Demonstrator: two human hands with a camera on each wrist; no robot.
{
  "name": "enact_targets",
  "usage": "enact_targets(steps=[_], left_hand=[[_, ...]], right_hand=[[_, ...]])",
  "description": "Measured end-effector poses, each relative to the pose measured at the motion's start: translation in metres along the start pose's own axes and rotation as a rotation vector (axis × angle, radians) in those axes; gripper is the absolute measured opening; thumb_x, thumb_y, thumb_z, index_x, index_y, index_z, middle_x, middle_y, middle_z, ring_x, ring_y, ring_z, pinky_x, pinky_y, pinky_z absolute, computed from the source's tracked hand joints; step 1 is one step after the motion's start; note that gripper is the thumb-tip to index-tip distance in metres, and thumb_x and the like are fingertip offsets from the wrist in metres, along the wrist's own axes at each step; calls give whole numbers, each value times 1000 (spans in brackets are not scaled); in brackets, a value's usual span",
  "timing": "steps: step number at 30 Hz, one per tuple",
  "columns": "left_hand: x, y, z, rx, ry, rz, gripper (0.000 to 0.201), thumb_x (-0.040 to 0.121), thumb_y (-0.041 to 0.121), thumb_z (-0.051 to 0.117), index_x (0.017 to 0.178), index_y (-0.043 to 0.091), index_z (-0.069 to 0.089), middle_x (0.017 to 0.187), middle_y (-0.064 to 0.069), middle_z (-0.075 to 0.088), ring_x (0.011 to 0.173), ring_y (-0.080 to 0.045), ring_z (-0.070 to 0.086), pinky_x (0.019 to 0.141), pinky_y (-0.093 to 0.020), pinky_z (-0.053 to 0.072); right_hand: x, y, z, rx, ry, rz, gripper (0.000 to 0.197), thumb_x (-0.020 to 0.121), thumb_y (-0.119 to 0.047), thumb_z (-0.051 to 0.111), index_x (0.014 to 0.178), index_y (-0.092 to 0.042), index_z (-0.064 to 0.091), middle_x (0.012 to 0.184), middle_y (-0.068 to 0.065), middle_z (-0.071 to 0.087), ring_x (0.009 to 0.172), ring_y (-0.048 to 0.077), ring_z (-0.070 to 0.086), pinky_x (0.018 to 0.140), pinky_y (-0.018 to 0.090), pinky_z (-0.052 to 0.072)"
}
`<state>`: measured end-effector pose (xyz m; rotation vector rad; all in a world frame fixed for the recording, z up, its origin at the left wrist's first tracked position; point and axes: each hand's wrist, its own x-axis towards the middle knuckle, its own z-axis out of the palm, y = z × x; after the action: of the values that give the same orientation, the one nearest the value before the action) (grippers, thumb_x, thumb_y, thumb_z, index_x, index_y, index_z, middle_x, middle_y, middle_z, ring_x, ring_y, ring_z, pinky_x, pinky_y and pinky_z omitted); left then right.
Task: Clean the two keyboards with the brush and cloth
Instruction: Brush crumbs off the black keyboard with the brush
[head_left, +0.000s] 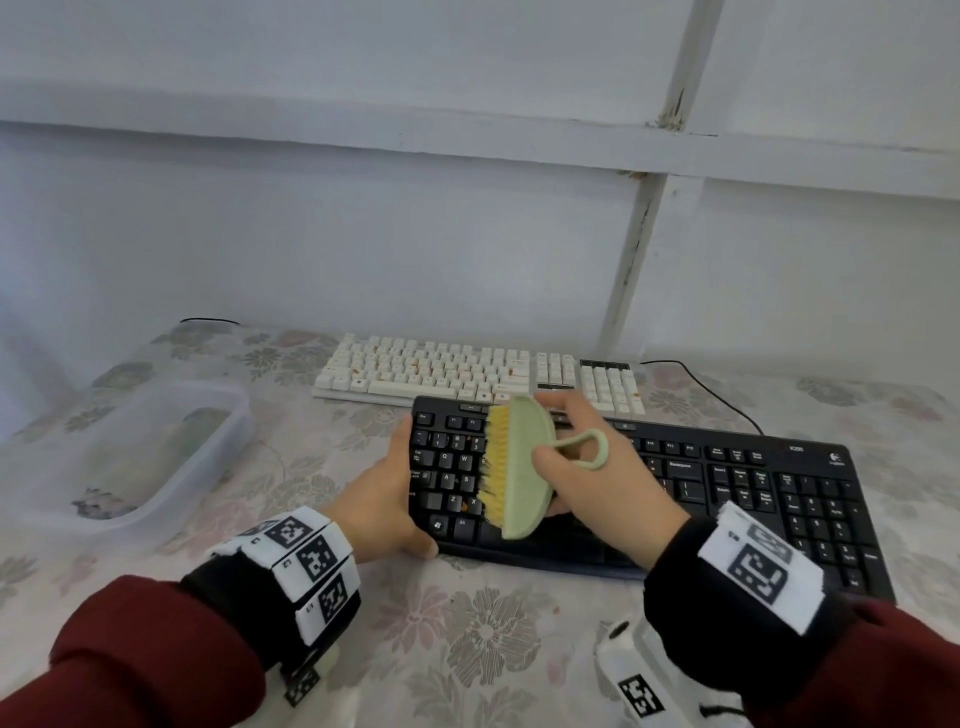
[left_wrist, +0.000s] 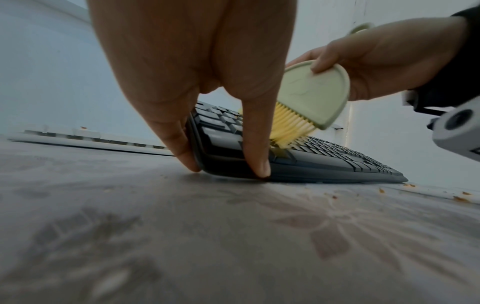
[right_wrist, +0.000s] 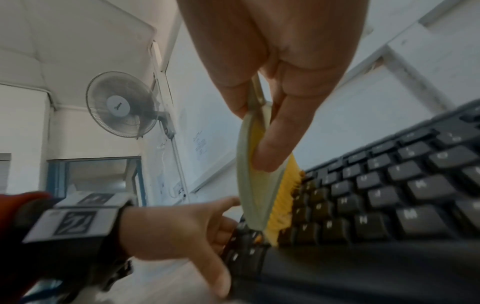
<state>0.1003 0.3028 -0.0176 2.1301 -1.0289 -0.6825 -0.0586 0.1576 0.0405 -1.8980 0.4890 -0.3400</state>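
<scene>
Pale green plastic, half-moon shaped, formed the back of the brush (head_left: 521, 467), with a thin loop handle at its curved top and a dense row of stiff yellow bristles along the straight edge. The right hand (head_left: 597, 478) held it in a pinching grip: thumb on one flat face, fingers on the other, loop standing up beyond the knuckles. Wrist raised, palm turned leftward. Bristles pointed left of the grip and down, tips touching the keys at the left end of the black keyboard (head_left: 727, 493).

That keyboard was matte black plastic, low-profile keys, a smooth palm rest along the near edge. Orange-brown crumbs sat among the keys just under the bristles. The left hand (head_left: 389, 499) clasped its left end, thumb on the near corner, fingers curled round the side edge, fingertips (left_wrist: 191, 162) down at the worktop (head_left: 467, 649). In the left wrist view that end appeared tipped up off the surface, the far end resting down.

Beyond the brush grip lay the white keyboard (head_left: 467, 374), ivory keys, flat on the worktop, flecked with the same crumbs, near the black one's far edge. Worktop cover was a faded floral print. Well left of the left-hand grip stood a translucent plastic tub (head_left: 171, 467), rounded corners. Loose crumbs (left_wrist: 459, 198) lay near the black keyboard's front edge.
</scene>
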Motion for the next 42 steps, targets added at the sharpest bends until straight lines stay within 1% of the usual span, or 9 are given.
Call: enact_targets(steps=[4,7,9,13,18,27,29,34,42], left_hand=[[1,-1,1,-1,3,22,126,58,0,81,141,42,-4,110,11,58,98,-7,60,81,-27,51],[1,-1,1,2,11,17,128,57,1,82,141,43,-5,111,10,59,99,-10,60,84,-31,52],[1,-1,2,3,17,19,128,57,2,82,140,44,-5,112,8,59,101,-12,60,87,-36,53],[1,-1,1,-6,4,4,128,60,0,82,142,42,-7,117,9,56,105,-13,57,85,-28,50],[2,-1,1,-7,-4,-28,131,62,2,83,146,35,-12,123,6,55,108,-14,56,87,-26,47],[3,-1,2,0,5,8,133,57,1,84,146,35,-10,118,6,56,106,-16,57,89,-35,51],[3,-1,2,-2,5,8,132,57,1,84,145,35,-8,117,6,56,106,-15,57,89,-33,51],[1,0,-2,-11,-33,-13,132,62,0,82,145,37,-14,126,7,53,112,-15,55,96,-35,48],[-2,1,-7,-48,-73,15,125,67,-6,75,144,38,-12,117,10,55,102,-8,57,87,-25,49]], right_hand=[[-16,6,9,-40,-97,36,42,90,-12,48,122,-38,43,97,26,62,79,38,62,70,46,59],[-26,5,9,-69,-185,56,42,89,-15,48,117,-45,45,98,25,61,73,27,55,68,45,56],[-29,-1,6,-59,-218,54,41,89,-12,49,116,-43,49,98,24,62,75,29,58,68,44,58],[-16,-13,-5,-9,-59,-19,39,90,-5,50,116,-34,52,92,7,69,77,18,70,63,35,60],[9,-17,-6,51,73,-27,42,92,-5,48,127,-28,46,96,7,69,81,14,70,64,32,60],[-15,-2,26,-92,-113,23,40,89,-11,49,121,-35,45,94,21,63,76,30,63,68,41,60],[-16,-6,22,-60,-114,25,39,89,-9,49,119,-34,48,94,20,64,79,34,64,65,37,60],[-1,-17,8,56,18,-21,39,91,-4,48,121,-29,49,92,9,70,76,17,71,63,32,59],[5,-14,20,28,16,-7,42,92,-7,48,127,-29,44,97,10,68,85,22,70,68,37,60]])
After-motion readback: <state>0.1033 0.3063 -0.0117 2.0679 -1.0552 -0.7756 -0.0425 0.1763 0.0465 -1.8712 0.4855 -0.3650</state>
